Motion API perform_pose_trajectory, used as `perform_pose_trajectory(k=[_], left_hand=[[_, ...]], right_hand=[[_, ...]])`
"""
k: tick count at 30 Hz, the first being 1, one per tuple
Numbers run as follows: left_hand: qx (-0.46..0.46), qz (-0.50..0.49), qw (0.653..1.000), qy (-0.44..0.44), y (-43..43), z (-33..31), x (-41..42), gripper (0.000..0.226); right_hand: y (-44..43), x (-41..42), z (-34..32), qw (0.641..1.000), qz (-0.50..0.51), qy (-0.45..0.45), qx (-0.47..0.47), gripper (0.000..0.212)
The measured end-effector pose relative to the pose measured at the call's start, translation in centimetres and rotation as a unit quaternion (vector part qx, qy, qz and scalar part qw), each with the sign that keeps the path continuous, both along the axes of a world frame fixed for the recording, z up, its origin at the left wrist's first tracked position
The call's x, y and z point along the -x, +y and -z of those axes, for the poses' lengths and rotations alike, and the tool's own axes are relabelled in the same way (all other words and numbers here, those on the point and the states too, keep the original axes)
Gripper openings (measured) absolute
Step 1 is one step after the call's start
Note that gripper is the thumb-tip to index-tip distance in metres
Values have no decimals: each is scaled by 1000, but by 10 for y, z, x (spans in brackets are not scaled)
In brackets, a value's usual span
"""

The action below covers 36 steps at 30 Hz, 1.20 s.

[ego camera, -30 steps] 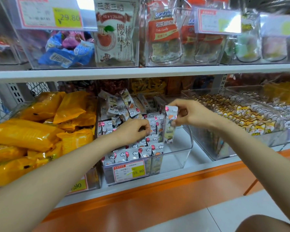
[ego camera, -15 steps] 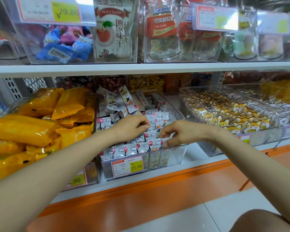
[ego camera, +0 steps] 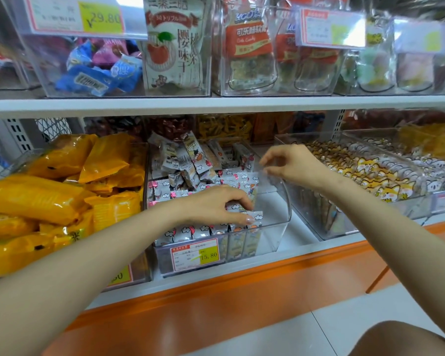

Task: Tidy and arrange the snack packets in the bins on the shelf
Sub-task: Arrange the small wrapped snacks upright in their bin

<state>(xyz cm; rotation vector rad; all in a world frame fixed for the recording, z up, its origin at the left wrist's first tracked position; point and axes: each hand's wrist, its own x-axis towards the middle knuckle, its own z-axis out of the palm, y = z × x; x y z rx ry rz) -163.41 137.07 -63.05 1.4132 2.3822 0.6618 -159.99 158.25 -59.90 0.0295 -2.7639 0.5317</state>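
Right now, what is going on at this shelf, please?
A person is tidying the clear middle bin, the one with the 15.80 price tag. The left hand grips the small white snack packets standing in the front row. The right hand hovers above the bin's right side, fingers loosely curled, holding nothing.

A clear bin point(ego camera: 280, 227) holds small white packets point(ego camera: 190, 231) printed with clouds and red marks. They stand upright in tight rows from 6 to 9 o'clock, with a loose, tilted heap at 12; the floor shows at 3.
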Motion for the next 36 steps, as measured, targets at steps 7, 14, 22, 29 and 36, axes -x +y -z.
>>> perform_pose_trajectory(k=[7,14,22,29,36], left_hand=[[12,13,999,29,0,6,4,35],[-2,24,999,39,-1,11,8,35],[-12,48,998,47,-3,14,11,32],[-27,37,998,47,-6,13,11,30],[40,35,992,117,-5,16,10,45]], right_hand=[[-9,56,14,974,117,-4,-196,42],[-16,65,15,971,131,68,-187,35],[-7,0,9,952,102,217,189,13],[-6,-48,7,918,49,249,306,15],[-15,-54,10,965,11,220,139,11]])
